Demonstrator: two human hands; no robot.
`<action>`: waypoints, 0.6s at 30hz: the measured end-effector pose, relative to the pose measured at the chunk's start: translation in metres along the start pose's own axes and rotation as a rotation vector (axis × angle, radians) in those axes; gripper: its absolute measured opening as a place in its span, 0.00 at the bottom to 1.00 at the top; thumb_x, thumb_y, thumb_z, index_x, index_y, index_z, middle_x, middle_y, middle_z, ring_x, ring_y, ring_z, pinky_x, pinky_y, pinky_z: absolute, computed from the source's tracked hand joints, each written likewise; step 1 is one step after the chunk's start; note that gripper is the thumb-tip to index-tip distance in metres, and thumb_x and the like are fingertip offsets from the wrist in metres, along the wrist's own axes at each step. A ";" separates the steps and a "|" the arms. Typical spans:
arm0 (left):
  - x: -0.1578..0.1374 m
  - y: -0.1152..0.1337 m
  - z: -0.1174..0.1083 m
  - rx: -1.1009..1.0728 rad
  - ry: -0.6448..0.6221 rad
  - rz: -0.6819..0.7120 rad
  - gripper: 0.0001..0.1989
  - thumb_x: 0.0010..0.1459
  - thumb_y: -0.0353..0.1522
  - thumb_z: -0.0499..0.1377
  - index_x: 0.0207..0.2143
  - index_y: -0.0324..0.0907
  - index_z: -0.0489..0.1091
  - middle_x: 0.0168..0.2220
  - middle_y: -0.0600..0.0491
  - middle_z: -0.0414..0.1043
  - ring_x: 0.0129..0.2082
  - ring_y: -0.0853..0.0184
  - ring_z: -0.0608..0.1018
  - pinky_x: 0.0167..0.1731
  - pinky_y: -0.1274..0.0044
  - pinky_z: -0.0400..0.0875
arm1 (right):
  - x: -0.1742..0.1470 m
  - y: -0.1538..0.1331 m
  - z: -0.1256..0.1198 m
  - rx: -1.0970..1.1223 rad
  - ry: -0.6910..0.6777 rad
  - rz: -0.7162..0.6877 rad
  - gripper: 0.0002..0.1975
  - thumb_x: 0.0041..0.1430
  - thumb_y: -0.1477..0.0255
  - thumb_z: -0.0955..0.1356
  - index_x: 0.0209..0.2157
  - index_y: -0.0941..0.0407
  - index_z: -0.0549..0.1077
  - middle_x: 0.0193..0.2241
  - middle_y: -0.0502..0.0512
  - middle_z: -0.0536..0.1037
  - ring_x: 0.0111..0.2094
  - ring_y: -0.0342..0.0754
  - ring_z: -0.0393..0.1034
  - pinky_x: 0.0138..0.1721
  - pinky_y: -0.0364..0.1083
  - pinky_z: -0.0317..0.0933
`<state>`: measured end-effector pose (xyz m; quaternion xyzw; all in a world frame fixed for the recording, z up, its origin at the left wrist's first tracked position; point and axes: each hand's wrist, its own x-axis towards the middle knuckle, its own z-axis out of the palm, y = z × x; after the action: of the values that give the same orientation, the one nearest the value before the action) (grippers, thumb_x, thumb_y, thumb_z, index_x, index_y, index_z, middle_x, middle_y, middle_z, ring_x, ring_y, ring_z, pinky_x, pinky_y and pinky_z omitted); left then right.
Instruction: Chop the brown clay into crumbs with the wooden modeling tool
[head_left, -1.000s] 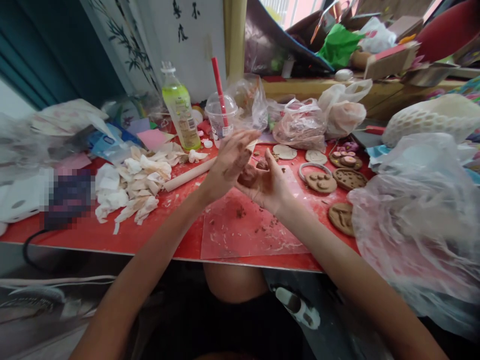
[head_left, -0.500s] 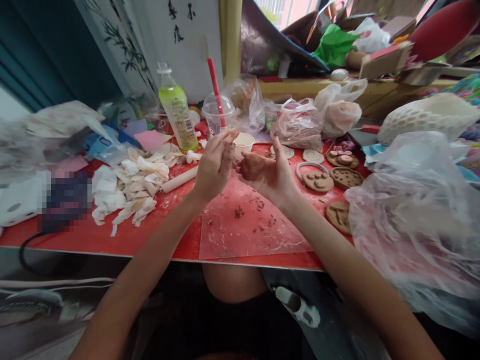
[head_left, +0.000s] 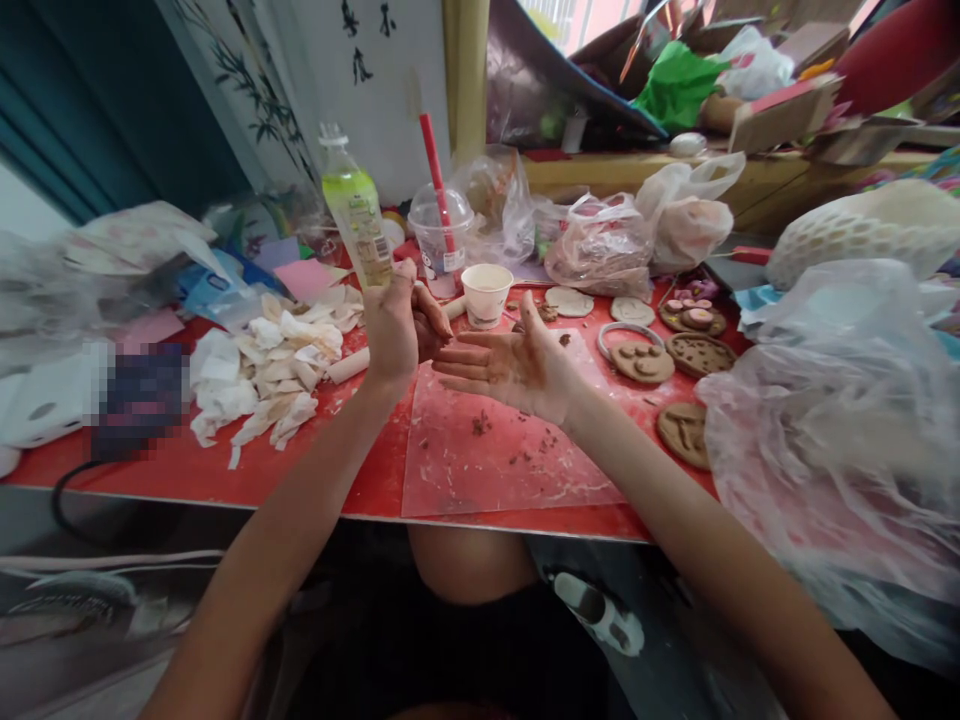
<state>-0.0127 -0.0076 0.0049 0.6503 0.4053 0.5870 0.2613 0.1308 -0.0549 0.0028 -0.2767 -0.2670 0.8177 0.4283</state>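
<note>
**Clay-smeared hands hovering over a cluttered red counter**

A red counter (head_left: 187,470) is stretching across the view, crowded with craft litter. At three o'clock a big crumpled clear plastic bag (head_left: 832,420) is spilling over the edge. At nine o'clock a heap of torn white paper scraps (head_left: 270,365) is lying beside a wooden rolling pin (head_left: 352,364). In the middle a clear plastic work mat (head_left: 502,450), flecked with brown crumbs, is lying flat.

Above the mat's far edge the two hands are held apart, not touching. The right hand (head_left: 517,365) is lying open, palm up, fingers spread toward nine o'clock, smeared with brown clay and holding nothing. The left hand (head_left: 396,325) is standing at ten o'clock from it, its back to the camera, fingers curled around a dark lump of brown clay (head_left: 431,335) that is peeking out on the thumb side.

At twelve o'clock a green drink bottle (head_left: 358,215), a lidded plastic cup with a red straw (head_left: 441,235) and a small paper cup (head_left: 486,294) are standing upright. At two o'clock flat clay cookies (head_left: 641,362) are lying on the counter.
</note>
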 end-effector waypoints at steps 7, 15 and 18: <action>0.001 0.009 0.005 -0.317 -0.336 0.047 0.25 0.59 0.55 0.45 0.38 0.48 0.71 0.46 0.51 0.74 0.49 0.60 0.76 0.51 0.63 0.69 | 0.008 0.012 -0.008 0.160 -0.014 -0.083 0.34 0.59 0.45 0.54 0.40 0.61 0.72 0.30 0.61 0.79 0.36 0.52 0.75 0.42 0.53 0.70; 0.015 -0.017 0.003 -0.264 -0.212 0.149 0.24 0.60 0.54 0.46 0.42 0.49 0.70 0.49 0.52 0.73 0.57 0.57 0.70 0.57 0.60 0.63 | 0.001 -0.001 -0.009 0.044 0.173 -0.246 0.25 0.57 0.52 0.63 0.17 0.56 0.67 0.12 0.48 0.67 0.12 0.38 0.57 0.10 0.38 0.44; 0.006 -0.010 0.007 -0.231 -0.184 0.204 0.21 0.65 0.49 0.45 0.41 0.48 0.71 0.46 0.50 0.74 0.53 0.59 0.73 0.55 0.62 0.66 | 0.000 -0.003 -0.006 0.002 0.181 -0.282 0.27 0.56 0.49 0.62 0.17 0.56 0.67 0.11 0.48 0.66 0.12 0.38 0.57 0.11 0.38 0.46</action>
<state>-0.0087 0.0034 -0.0013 0.7046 0.2414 0.5913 0.3094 0.1364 -0.0521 0.0012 -0.3085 -0.2626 0.7216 0.5614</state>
